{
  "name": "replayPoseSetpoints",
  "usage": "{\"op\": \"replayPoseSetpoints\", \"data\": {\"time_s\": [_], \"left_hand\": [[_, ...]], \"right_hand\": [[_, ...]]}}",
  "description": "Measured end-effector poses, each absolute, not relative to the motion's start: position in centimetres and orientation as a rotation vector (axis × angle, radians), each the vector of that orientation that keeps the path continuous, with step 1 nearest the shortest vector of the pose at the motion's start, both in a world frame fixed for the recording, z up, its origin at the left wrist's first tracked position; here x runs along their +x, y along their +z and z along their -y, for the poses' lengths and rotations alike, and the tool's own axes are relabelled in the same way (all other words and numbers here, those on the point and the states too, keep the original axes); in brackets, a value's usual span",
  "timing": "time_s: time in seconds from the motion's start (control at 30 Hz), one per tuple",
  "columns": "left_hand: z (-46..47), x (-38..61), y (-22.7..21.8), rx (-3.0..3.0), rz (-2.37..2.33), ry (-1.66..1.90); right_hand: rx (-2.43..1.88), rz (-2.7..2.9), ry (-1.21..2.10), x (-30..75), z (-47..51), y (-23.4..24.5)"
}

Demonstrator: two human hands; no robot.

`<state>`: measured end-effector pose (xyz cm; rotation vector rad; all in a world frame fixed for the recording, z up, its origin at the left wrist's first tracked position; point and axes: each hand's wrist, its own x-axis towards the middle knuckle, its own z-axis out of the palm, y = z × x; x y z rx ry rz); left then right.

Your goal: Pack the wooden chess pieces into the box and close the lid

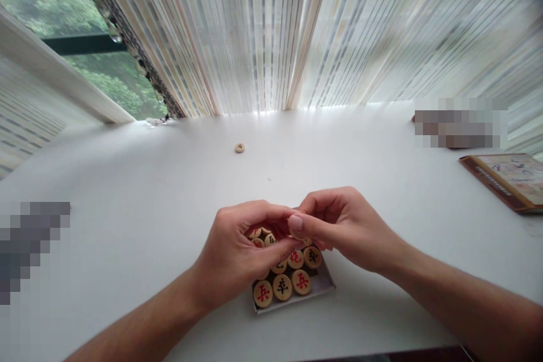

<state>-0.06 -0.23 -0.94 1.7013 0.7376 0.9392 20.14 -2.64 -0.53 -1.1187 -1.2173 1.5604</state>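
Note:
A shallow box [324,281] of round wooden Chinese chess pieces stands on the white table [169,181], with red and black characters on the pieces. Over its far part, my left hand [244,240] curves with thumb and index finger closing on a chess piece [297,235]. My right hand [339,226] pinches the same piece, its thumb lying across the top. Most of that piece is hidden by the fingers. In the near row of the box lie a red piece [263,293], a black piece [282,287] and another red piece [301,282], face up. My left hand covers some other pieces.
A lone chess piece [240,148] lies farther back on the table. To the right is a flat printed box [509,181]. Blurred-out objects sit at the far left and back right. A striped curtain [271,34] hangs behind the table, beside a window [97,45].

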Motion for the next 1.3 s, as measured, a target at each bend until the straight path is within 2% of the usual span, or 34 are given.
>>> {"op": "replayPoseSetpoints", "data": {"time_s": [0.37, 0.77, 1.3], "left_hand": [[-0.1, -0.1, -0.5, 1.463, -0.737, 0.934], [0.4, 0.0, -1.0, 1.668, -0.805, 1.014], [0.2, -0.4, -0.7, 1.477, -0.677, 0.991]], "right_hand": [[-0.927, 1.149, 1.67, 20.5, 2.5, -0.9], [-1.045, 1.047, 1.69, 19.6, 3.0, -0.6], [-0.903, 1.108, 1.738, 20.2, 2.7, 0.2]]}}
